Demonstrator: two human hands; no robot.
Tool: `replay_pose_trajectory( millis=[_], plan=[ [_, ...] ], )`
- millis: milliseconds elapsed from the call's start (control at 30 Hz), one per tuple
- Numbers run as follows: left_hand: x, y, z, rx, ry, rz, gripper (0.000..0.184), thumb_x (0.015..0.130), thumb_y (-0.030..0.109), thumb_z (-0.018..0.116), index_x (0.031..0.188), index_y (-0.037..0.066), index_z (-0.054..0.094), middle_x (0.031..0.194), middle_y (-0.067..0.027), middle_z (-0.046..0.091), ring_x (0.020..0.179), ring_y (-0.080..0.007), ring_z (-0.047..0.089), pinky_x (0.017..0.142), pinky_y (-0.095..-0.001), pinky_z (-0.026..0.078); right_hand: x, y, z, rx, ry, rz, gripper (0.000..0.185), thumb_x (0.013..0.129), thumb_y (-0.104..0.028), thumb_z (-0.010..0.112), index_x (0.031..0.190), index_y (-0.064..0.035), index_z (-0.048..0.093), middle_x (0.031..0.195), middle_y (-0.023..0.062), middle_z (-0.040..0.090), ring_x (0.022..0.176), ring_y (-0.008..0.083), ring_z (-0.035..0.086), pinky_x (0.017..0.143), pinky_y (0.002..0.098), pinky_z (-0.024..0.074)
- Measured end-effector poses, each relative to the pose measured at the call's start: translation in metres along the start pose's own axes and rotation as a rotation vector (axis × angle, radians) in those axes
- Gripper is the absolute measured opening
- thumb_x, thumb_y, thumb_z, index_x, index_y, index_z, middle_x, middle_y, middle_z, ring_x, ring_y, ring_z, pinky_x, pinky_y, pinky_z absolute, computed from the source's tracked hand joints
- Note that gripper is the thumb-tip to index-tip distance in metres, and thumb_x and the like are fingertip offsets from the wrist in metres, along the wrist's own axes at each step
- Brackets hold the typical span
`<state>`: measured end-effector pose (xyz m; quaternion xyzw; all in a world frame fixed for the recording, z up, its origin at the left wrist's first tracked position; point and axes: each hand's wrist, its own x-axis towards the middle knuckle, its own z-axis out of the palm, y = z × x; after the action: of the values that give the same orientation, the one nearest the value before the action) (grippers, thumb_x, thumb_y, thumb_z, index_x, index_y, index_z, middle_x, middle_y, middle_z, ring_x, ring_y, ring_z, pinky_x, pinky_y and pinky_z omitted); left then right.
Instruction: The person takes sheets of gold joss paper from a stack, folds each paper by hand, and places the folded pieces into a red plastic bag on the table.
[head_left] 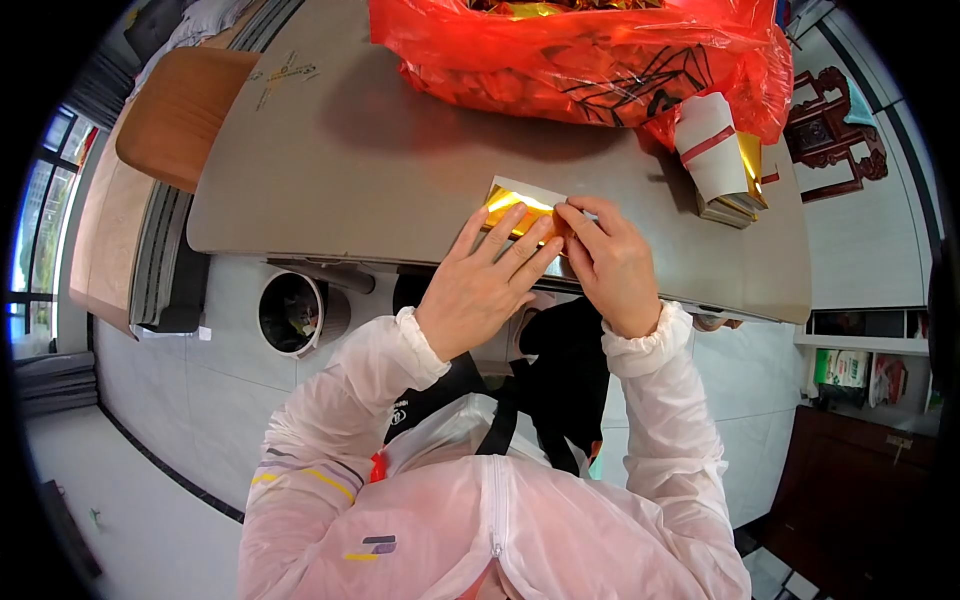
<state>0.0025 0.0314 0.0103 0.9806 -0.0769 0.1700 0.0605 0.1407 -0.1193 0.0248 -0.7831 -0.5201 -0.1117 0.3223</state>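
Note:
A small sheet of gold foil paper with a pale border [516, 195] lies near the front edge of the table. My left hand [482, 280] rests flat over its lower left part, fingers spread. At the sheet's right edge, my right hand [612, 258] has thumb and forefinger pinched together on the paper. My hands cover much of the sheet's lower half.
A red plastic bag [590, 75] full of gold and red pieces sits at the back of the grey-brown table [330, 180]. Banded paper stacks [712, 150] stand at the right. A brown chair [185, 115] is at the left, a bin [292, 313] below.

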Motion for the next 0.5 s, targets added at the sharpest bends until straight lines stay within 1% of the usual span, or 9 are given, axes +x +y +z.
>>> replay_pose_trajectory(
  millis=[67,167,267,367,500],
  plan=[
    [-0.002,-0.001,0.0,0.015,-0.002,0.006,0.076,0.074,0.03,0.078,0.143,0.016,0.048,0.151,-0.0057,0.041,0.14,-0.031,0.036,0.115,-0.0513,0.026,-0.001,0.0,0.001,-0.008,0.022,-0.006,0.032,0.082,-0.006,0.067,0.114,-0.0047,0.066,0.109,0.012,0.064,0.086,0.0322,0.065,0.075,0.0406,0.052],
    [-0.004,0.0,0.0,0.032,0.061,0.017,0.074,0.075,0.028,0.077,0.143,0.019,0.049,0.151,-0.0049,0.041,0.14,-0.0308,0.036,0.114,-0.0517,0.028,-0.001,-0.001,0.0,-0.031,0.004,-0.012,0.031,0.082,-0.006,0.066,0.112,-0.0041,0.066,0.109,0.0119,0.064,0.088,0.0326,0.064,0.078,0.0411,0.0512],
    [-0.011,0.002,0.002,0.067,0.085,0.053,0.072,0.076,0.027,0.076,0.143,0.022,0.049,0.152,-0.0042,0.04,0.141,-0.0301,0.035,0.114,-0.0519,0.028,-0.002,0.001,0.001,-0.017,0.0,-0.019,0.031,0.082,-0.006,0.066,0.113,-0.0048,0.066,0.109,0.0117,0.064,0.086,0.0328,0.065,0.075,0.0405,0.0523],
    [-0.017,0.001,0.005,0.096,0.043,0.039,0.072,0.077,0.026,0.075,0.144,0.02,0.048,0.152,-0.0043,0.04,0.142,-0.0298,0.034,0.114,-0.0519,0.028,0.0,0.003,-0.003,0.034,-0.065,0.021,0.03,0.083,-0.006,0.066,0.113,-0.0055,0.066,0.109,0.0114,0.064,0.083,0.0329,0.066,0.072,0.0399,0.0534],
    [-0.013,-0.002,0.002,0.107,0.029,0.027,0.073,0.077,0.027,0.075,0.144,0.016,0.047,0.152,-0.0048,0.04,0.142,-0.0296,0.035,0.115,-0.0516,0.028,0.002,0.005,-0.003,0.052,-0.051,-0.005,0.03,0.083,-0.006,0.066,0.114,-0.0057,0.066,0.108,0.0115,0.064,0.082,0.0329,0.066,0.07,0.0393,0.0543]
  ],
)
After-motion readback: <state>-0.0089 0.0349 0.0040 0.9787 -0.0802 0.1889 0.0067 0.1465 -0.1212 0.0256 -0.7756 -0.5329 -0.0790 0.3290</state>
